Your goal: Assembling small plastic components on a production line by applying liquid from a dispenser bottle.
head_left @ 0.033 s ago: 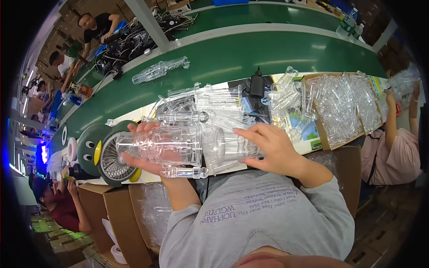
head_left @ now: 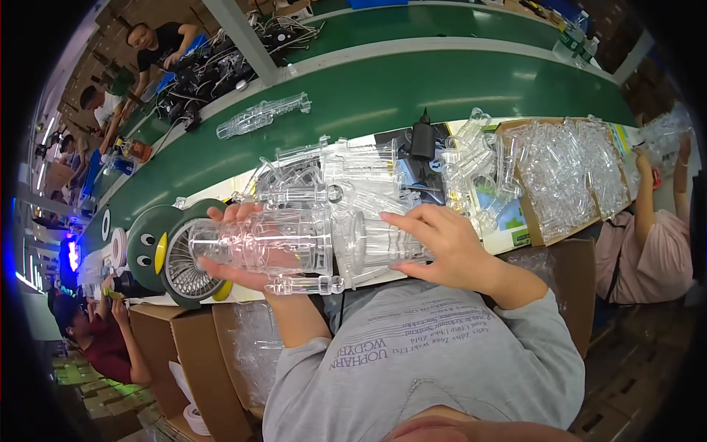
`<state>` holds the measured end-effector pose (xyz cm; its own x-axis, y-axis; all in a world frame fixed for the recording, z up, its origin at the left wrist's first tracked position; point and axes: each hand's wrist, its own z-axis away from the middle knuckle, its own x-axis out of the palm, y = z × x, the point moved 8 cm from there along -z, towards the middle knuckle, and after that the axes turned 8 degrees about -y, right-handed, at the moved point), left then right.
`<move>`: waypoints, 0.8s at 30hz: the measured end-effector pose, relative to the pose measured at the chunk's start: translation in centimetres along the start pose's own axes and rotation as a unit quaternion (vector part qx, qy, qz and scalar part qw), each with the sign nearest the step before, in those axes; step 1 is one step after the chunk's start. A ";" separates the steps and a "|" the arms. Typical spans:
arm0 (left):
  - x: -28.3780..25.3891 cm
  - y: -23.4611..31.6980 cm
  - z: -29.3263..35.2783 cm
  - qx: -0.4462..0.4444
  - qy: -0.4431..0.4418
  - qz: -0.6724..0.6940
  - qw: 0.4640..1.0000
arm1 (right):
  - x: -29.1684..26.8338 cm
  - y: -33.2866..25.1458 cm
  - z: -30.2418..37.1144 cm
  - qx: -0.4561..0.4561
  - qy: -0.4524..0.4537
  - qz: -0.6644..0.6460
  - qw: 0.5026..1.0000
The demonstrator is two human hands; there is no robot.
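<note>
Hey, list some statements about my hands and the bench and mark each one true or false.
1. The left hand holds a clear plastic cylinder. True.
2. The right hand grips a metal tool. False: its fingers are around a clear ridged plastic piece.
3. A green penguin-faced fan is left of the left hand. True.
4. The bottle with the pointed tip is white. False: that bottle is black.
5. A cardboard box of clear parts lies right of the right hand. True.
</note>
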<state>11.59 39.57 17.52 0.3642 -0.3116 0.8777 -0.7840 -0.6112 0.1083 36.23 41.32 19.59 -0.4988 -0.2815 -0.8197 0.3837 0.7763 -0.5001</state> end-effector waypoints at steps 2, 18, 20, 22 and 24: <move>0.6 0.6 0.2 0.011 -0.052 -0.060 0.997 | 0.1 -0.3 0.0 -0.001 0.029 -0.006 1.000; 1.2 0.7 1.0 -0.015 -0.110 -0.050 0.993 | 0.9 -0.8 0.0 0.004 0.033 -0.008 0.999; 1.5 0.5 1.0 -0.016 -0.110 -0.047 0.993 | 0.8 -0.9 0.1 -0.005 0.041 -0.011 0.999; 1.6 0.6 1.0 -0.015 -0.110 -0.046 0.993 | 0.6 -1.1 0.1 -0.009 0.043 -0.003 0.999; 1.4 0.7 1.0 -0.013 -0.090 -0.077 0.993 | 0.5 -1.2 0.1 -0.012 0.045 0.007 0.999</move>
<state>12.06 37.98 18.34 0.5630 -0.3416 0.7526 -0.7237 -0.6435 0.2493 35.58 40.20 19.72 -0.5627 -0.2196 -0.7970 0.3724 0.7934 -0.4815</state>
